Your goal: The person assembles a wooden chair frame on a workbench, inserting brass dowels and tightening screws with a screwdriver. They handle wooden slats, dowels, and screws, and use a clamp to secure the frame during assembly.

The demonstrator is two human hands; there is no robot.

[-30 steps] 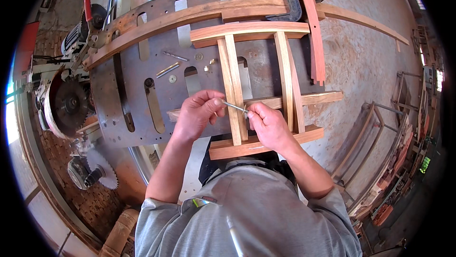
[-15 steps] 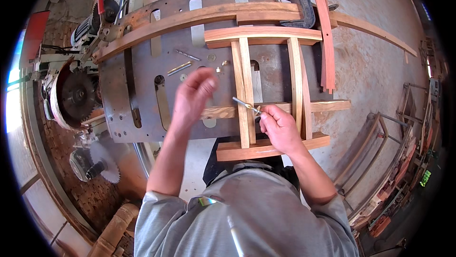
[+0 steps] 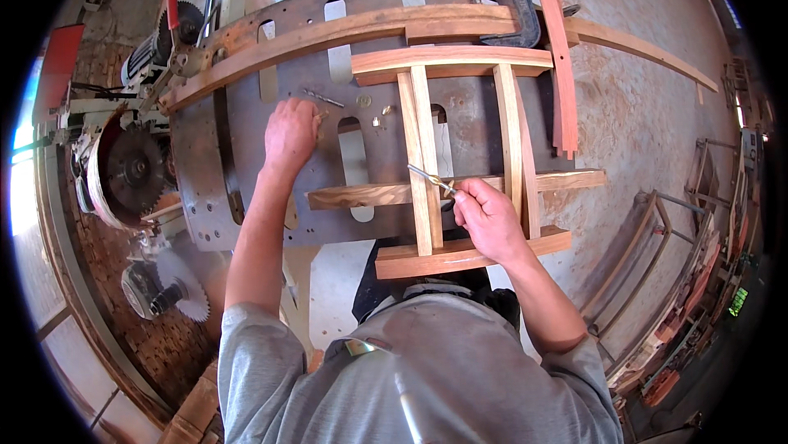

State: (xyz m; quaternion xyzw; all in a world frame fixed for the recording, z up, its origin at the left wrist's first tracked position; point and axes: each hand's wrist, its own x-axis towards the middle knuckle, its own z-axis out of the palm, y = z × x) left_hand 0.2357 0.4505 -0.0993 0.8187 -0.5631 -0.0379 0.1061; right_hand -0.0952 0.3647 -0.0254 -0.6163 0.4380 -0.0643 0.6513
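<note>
My right hand (image 3: 488, 212) is closed on a thin metal rod with a brass-coloured piece around it (image 3: 435, 179), tilted over the frame's left slat. At the left of the metal table (image 3: 238, 132), my left hand (image 3: 291, 136) is lowered with curled fingers. It covers the spot of two thin bits, and what its fingertips grip is hidden. Just beyond it lies a grey drill bit (image 3: 325, 98). Small brass pieces (image 3: 377, 122) and a round disc (image 3: 364, 102) sit to its right. A wooden frame (image 3: 451, 58) with upright slats rests before me.
A black C-clamp (image 3: 529, 13) grips a long wooden rail (image 3: 328, 32) along the table's far side. Reddish strips (image 3: 562, 75) lie at the right. Circular saw blades (image 3: 135, 167) stand to the left. Slots (image 3: 353, 148) pierce the tabletop.
My left hand has moved left and down onto the table, over the two thin bits. My right hand keeps its hold on the rod and has barely shifted.
</note>
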